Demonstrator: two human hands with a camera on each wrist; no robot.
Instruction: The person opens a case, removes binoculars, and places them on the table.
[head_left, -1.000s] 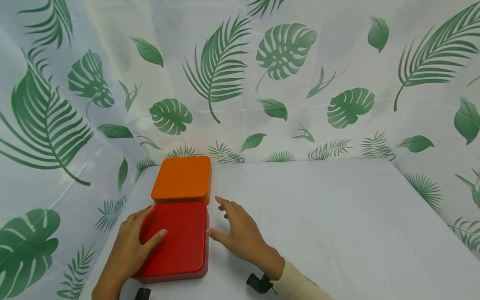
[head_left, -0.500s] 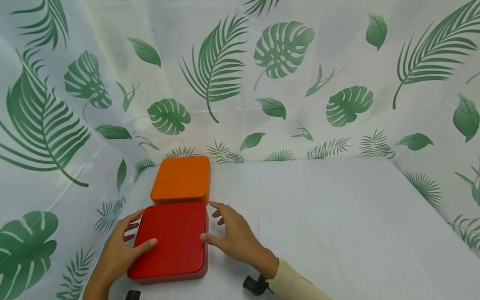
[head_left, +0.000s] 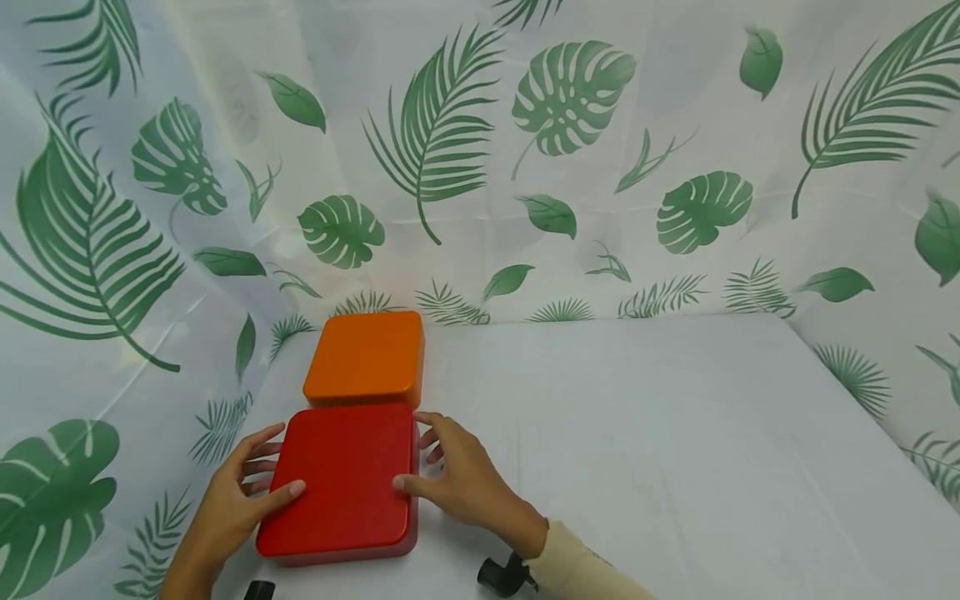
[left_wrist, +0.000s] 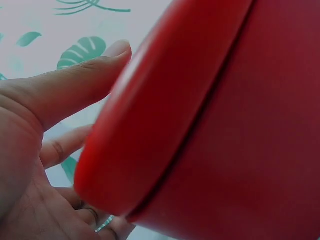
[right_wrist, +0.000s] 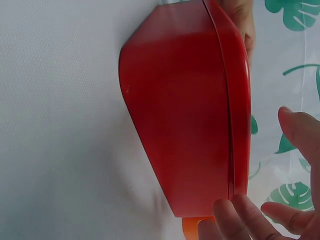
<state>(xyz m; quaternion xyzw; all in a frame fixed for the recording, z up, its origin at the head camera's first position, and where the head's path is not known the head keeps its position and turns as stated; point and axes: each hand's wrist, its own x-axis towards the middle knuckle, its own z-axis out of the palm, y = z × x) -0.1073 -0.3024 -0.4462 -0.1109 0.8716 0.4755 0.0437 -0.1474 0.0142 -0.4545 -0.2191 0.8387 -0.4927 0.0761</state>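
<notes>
A red lidded box (head_left: 345,479) sits at the left front of the white table. Along its left side is my left hand (head_left: 228,504), with the thumb over the top edge and the fingers spread beside the wall. The left wrist view shows that thumb (left_wrist: 95,80) against the lid's rim; the fingertips are partly hidden behind the box. At the opposite side, my right hand (head_left: 465,479) has its fingers close to the far right corner. In the right wrist view its thumb (right_wrist: 297,127) stands apart from the lid, whose dark seam runs along the wall.
Directly behind the red box lies an orange box (head_left: 367,354), touching or nearly so. A white cloth covers the table (head_left: 637,450). Leaf-printed curtains (head_left: 480,167) stand at the back and sides. A black device (head_left: 502,575) is at the right wrist.
My left hand has slid left from over the lid to the box's left side. My right hand has come in closer, its thumb now over the right edge. The boxes look unmoved.
</notes>
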